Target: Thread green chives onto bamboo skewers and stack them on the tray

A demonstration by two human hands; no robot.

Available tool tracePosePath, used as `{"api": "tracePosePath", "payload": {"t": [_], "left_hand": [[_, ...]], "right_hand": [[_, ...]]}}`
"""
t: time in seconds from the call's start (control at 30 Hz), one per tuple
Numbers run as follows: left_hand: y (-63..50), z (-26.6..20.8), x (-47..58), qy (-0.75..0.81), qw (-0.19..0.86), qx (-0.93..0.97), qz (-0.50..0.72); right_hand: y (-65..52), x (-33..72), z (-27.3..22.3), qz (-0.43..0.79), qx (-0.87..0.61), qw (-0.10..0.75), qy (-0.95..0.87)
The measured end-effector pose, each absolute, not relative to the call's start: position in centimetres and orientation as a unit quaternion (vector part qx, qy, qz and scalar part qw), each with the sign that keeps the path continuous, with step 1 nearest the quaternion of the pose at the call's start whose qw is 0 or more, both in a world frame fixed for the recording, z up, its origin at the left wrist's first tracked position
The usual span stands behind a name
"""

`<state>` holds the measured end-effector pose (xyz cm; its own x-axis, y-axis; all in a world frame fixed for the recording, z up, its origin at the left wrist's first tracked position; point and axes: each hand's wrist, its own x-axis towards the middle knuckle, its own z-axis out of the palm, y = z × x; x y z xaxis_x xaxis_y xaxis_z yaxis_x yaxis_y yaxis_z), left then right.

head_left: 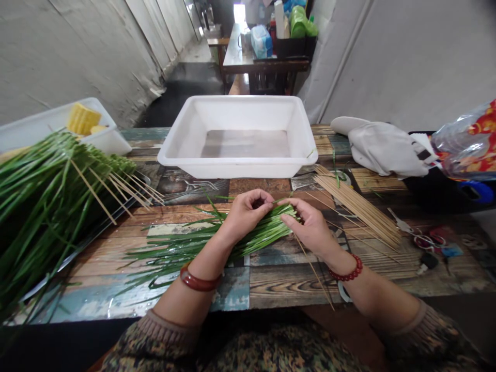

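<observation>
Narrow room with pale walls; a surface (287, 287) printed with mixed planks crosses the frame, a white tub (238, 161) standing at upper centre. At the centre lies a bunch of leaves (259, 240), its stem ends toward the right. The right grip (310, 225) is clamped on these ends, thumb on the near side and fingers beyond; the left grip (248, 214) has thumb and fingertips nearly together at the upper edge, and whether a leaf is pinched there cannot be told. Likely faults: the stem ends may slide out of line should the right grip slacken, since the leaves look wet; the loose stick (318, 276), reaching the near edge at lower centre-right, could be knocked off by a forearm. The leaves are long, flat and glossy, dark green where they fan leftward, paler and tightly packed at the stems.
</observation>
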<state>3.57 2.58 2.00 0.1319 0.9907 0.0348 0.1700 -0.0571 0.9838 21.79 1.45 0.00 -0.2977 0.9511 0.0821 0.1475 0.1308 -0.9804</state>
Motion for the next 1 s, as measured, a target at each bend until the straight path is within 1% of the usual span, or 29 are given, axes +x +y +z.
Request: {"api": "tracePosePath", "payload": {"t": [0.33,0.73,0.87,1.0], "left_hand": [[2.51,2.20,3.69,0.491,0.460,0.595,0.439],[2.65,2.23,3.45,0.480,0.357,0.683,0.419],[2.55,2.25,3.48,0.467,0.359,0.697,0.408],[2.43,2.45,3.46,0.481,0.360,0.692,0.400]], "right_hand": [[1.50,21.88,-0.19,0.484,-0.443,0.397,-0.642],[1.57,21.82,-0.53,0.482,-0.446,0.400,-0.640],[1.52,21.71,-0.53,0.488,-0.432,0.424,-0.629],[1.48,21.70,-0.35,0.488,-0.433,0.415,-0.634]]}}
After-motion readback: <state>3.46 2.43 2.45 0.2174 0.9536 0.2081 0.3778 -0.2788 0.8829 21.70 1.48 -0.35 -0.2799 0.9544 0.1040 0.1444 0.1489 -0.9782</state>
